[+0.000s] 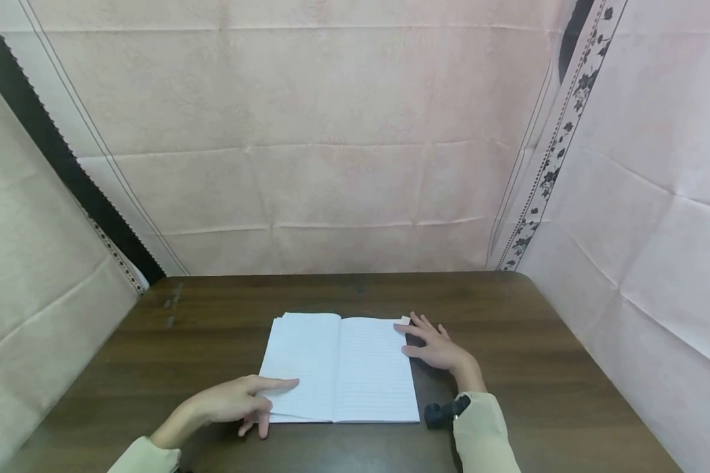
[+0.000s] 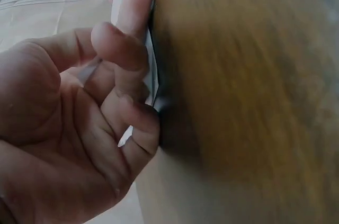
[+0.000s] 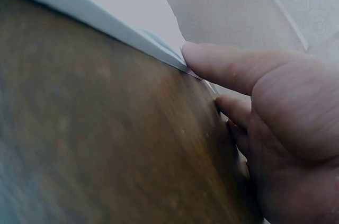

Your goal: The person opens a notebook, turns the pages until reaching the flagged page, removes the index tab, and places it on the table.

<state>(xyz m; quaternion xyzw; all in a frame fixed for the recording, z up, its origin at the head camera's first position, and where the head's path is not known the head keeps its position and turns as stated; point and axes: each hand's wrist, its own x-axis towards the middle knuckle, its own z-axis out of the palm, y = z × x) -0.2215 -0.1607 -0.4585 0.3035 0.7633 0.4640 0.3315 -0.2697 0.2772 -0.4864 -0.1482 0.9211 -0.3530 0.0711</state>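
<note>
1. Sleeves, pale, at the bottom edge of the head view; a small black device (image 1: pixel 446 413) sits at the right wrist.
2. Left hand (image 1: pixel 231 404) rests at the lower-left corner of the open notebook (image 1: pixel 340 366). Index finger lies straight across the left page; the other fingers curl loosely at the page edge. In the left wrist view the fingertips (image 2: pixel 135 1) touch the paper edge against the table. Nothing is grasped; the hand only presses lightly.
3. Right hand (image 1: pixel 440 348) lies flat on the table beside the notebook's upper-right corner, fingers extended and spread. In the right wrist view the thumb (image 3: pixel 228 68) touches the page stack's edge. No clench, no grasp.
4. Notebook lies open and flat at the centre of the dark wooden table (image 1: pixel 568 368), lined pages up, spine running away from the person, between the two hands.
5. Pale pink cloth (image 1: pixel 331 131) with creases hangs behind and on both sides of the table; a floral-bordered strip (image 1: pixel 553 151) runs down at the right.
</note>
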